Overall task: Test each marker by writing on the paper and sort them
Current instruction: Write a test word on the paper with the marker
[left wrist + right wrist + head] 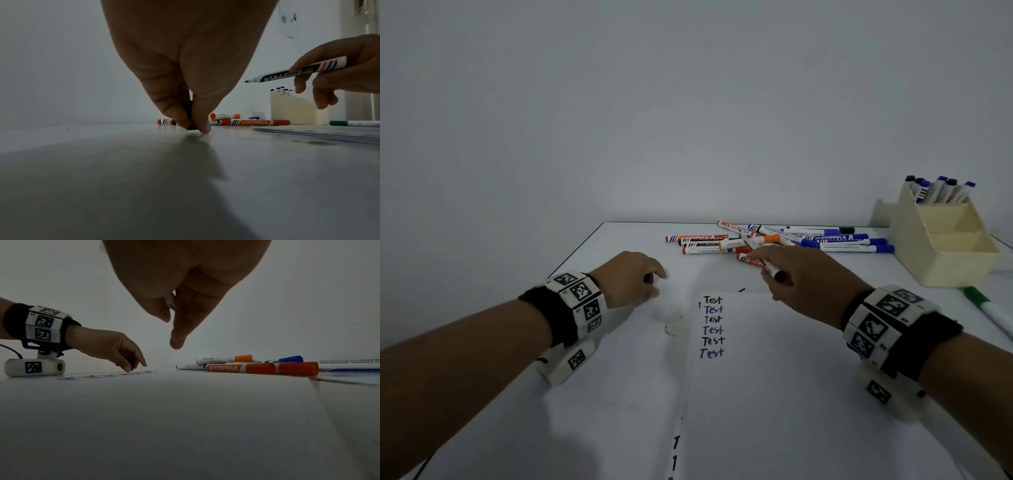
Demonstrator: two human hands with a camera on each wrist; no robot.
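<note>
Markers (774, 240) behind paper (774, 377), beside organizer (941, 246)

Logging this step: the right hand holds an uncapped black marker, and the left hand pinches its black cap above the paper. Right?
Not quite. The left hand pinches the cap over the bare table, left of the paper, as the head view shows. The right hand does hold the uncapped marker.

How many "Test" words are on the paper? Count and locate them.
6 words, stacked in one column at the paper's top left corner, black and blue alternating. Cut-off marks on a lower sheet's edge may be more.
</note>
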